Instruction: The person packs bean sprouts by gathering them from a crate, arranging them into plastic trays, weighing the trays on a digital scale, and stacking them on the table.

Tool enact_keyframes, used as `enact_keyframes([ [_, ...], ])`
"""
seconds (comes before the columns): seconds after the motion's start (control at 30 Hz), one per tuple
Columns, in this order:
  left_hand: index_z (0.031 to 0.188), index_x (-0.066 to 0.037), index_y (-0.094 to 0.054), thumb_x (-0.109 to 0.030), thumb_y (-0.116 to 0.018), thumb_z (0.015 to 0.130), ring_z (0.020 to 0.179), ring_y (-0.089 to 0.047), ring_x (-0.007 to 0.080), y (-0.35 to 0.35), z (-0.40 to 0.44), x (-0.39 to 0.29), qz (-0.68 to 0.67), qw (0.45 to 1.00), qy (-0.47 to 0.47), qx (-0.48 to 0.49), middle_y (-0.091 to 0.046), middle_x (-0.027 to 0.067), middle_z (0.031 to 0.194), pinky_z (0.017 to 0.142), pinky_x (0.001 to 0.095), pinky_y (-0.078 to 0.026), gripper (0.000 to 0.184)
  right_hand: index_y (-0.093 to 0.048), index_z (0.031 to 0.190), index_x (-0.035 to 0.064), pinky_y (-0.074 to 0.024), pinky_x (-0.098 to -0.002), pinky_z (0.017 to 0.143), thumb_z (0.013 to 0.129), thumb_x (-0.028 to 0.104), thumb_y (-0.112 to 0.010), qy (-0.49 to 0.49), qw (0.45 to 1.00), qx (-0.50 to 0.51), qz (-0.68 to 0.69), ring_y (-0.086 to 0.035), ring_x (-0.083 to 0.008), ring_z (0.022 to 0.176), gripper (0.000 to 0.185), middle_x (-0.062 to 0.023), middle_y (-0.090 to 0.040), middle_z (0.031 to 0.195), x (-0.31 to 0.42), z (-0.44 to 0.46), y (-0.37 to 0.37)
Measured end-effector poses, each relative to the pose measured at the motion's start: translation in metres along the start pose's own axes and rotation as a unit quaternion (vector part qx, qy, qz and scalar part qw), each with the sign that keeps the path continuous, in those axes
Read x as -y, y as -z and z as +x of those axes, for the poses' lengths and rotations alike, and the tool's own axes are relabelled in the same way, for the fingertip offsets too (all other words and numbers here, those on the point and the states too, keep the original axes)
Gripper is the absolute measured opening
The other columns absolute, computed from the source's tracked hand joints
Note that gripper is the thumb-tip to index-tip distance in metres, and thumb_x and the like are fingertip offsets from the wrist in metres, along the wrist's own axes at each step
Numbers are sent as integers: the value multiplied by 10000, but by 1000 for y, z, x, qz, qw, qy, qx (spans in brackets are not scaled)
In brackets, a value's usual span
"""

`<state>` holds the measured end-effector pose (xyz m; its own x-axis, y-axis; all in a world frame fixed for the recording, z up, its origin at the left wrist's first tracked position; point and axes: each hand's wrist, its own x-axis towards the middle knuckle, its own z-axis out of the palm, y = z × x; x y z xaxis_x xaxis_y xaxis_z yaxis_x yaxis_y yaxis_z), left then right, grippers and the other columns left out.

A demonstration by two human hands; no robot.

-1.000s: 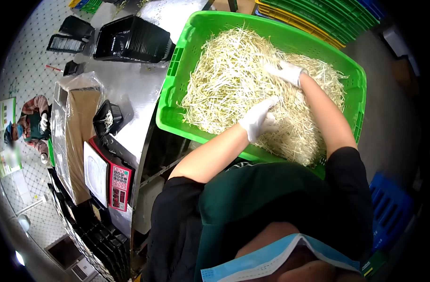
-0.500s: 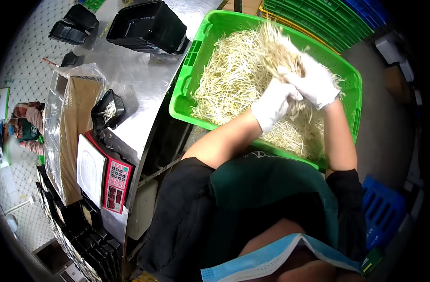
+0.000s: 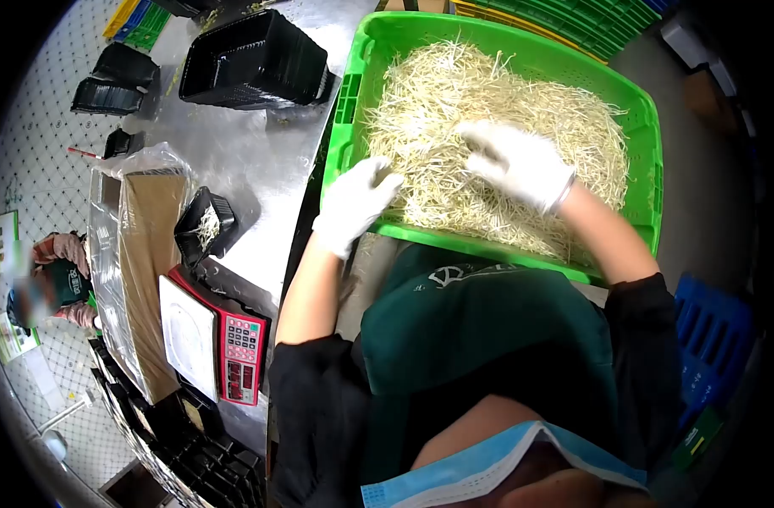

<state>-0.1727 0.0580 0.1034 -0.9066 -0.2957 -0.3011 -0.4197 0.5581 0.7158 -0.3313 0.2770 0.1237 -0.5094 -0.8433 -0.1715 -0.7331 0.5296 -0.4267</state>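
A green plastic crate (image 3: 346,100) holds a large heap of pale bean sprouts (image 3: 442,93). My left hand (image 3: 357,203), in a white glove, is at the crate's near left corner, its fingers apart with nothing between them. Over the middle of the heap is my right hand (image 3: 522,165), also gloved and slightly blurred; its fingers are stretched out and no sprouts show in its grasp. Whether its fingertips touch the heap I cannot tell.
On the metal table (image 3: 226,144) to the left are a stack of black trays (image 3: 260,63), a black tray (image 3: 221,210) with some sprouts, a red scale (image 3: 245,339) and a plastic-wrapped box (image 3: 150,254). Green crates (image 3: 564,25) stand behind; another person (image 3: 65,275) is far left.
The clump of sprouts held up between both hands has been let go. My left hand has moved left to the crate's edge, and my right hand has moved lower over the heap. The view has shifted slightly.
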Motion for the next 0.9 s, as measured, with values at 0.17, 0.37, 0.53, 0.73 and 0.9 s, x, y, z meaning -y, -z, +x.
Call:
enact_keyframes([
  [0.17, 1318, -75, -446, -312, -691, 795, 1170, -490, 379, -45, 61, -30, 183, 923, -302, -153, -526, 222, 1239, 995, 418, -406, 624, -331, 1441, 135, -365, -396, 1069, 870, 631, -439, -109, 987, -104, 51, -416, -315, 1304, 764, -172, -393, 1440, -86, 61, -12],
  [0.37, 1173, -120, -629, -262, -700, 759, 1292, -360, 418, -43, 20, -22, 360, 878, -306, 79, -404, 252, 1381, 1085, 455, -292, 443, -117, 1486, 37, -151, -466, 1151, 684, 494, -746, 19, 997, 25, -64, -198, -384, 1397, 1117, -240, -194, 1504, -50, -47, -58],
  [0.53, 1198, -124, -590, -193, -748, 737, 1208, -484, 363, -22, 27, -9, 181, 953, -233, 73, -428, 204, 1379, 973, 380, -444, 492, -119, 1485, 43, -171, -479, 1141, 609, 516, -792, -7, 995, -63, -81, -212, -365, 1393, 1202, -246, -216, 1491, -49, -33, -51],
  [0.73, 1462, -10, -114, -241, -825, 613, 1286, -391, 332, -43, 89, -7, 412, 889, -193, -41, -394, 238, 1357, 1058, 471, -318, 1131, -80, 1495, 76, -404, -435, 973, 659, 316, -753, -30, 993, -28, -107, -464, -313, 1143, 1099, -247, -395, 1355, -61, 27, -55],
  [0.9, 1372, -31, -357, -166, -702, 710, 1016, -593, 335, -31, 104, -11, 382, 913, -121, 78, -625, 186, 1031, 886, 433, -445, 759, -183, 1478, 52, -542, -303, 768, 656, 12, -584, -135, 958, 24, 250, -563, -241, 927, 915, -175, -515, 1257, -105, 26, -9],
])
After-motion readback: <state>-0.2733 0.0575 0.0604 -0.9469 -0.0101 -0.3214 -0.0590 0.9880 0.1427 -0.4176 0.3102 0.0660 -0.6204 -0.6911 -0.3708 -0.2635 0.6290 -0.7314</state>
